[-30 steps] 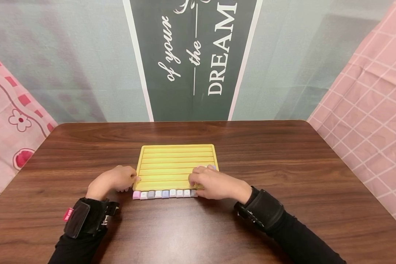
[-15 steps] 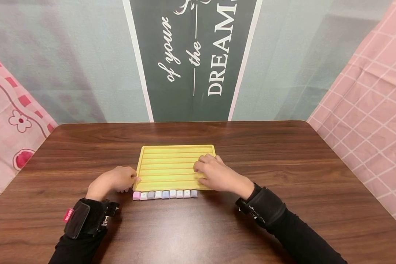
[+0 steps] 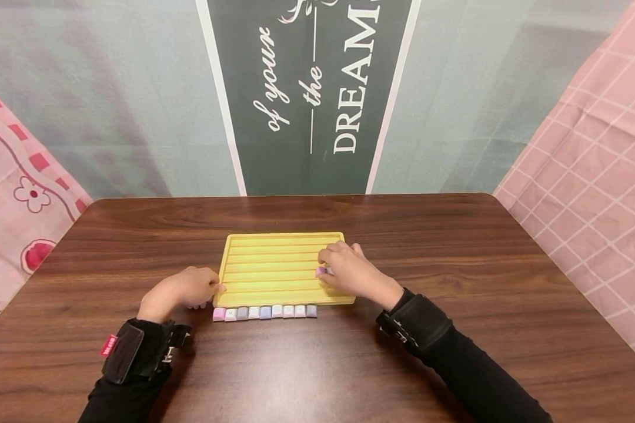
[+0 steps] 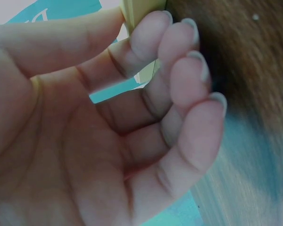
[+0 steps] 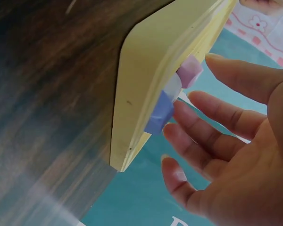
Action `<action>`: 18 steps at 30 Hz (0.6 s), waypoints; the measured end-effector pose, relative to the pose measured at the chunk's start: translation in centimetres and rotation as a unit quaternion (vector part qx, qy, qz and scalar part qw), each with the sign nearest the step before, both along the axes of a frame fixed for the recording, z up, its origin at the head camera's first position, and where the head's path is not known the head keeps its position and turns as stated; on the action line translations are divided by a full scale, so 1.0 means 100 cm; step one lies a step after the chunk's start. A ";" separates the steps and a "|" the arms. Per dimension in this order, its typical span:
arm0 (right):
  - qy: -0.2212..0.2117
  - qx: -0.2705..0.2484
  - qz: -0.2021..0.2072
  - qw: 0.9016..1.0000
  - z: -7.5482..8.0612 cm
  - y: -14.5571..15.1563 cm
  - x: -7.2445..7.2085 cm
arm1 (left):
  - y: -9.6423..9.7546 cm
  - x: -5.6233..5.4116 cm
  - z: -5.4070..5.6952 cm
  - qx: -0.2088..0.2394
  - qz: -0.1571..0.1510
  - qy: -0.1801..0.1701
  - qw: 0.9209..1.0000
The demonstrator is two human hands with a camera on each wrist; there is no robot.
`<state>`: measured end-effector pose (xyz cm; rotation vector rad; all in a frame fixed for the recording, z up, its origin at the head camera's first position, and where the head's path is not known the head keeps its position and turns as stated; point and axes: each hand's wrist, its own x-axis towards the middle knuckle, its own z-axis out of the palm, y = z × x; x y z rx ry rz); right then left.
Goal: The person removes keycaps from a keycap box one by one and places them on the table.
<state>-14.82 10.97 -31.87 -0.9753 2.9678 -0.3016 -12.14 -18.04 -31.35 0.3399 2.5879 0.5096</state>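
keycap row [image 3: 265,312] before tray [image 3: 272,266] on table [image 3: 275,376]; other keycaps [image 5: 189,71] inside tray, right

Yellow ridged tray [image 3: 270,267], flat, pastel keycaps [image 3: 265,312] inside and along its near edge

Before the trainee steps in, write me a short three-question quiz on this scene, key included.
1. Which hand is at the left edge of the yellow tray?
2. In the row of keycaps along the tray's near side, the leftmost visible keycap is: A grey; B pink; C blue.
3. True or false: the tray holds no keycaps.

Key:
1. The left hand.
2. B.
3. False: the right wrist view shows a blue keycap inside it.
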 end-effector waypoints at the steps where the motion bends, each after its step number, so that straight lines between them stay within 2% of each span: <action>1: -0.002 0.000 -0.003 1.000 0.000 0.000 -0.001 | 0.000 0.000 0.000 0.000 0.000 0.001 1.000; 18: -0.005 0.003 -0.004 1.000 -0.006 -0.001 -0.005 | 0.000 0.001 0.000 0.000 -0.012 0.007 1.000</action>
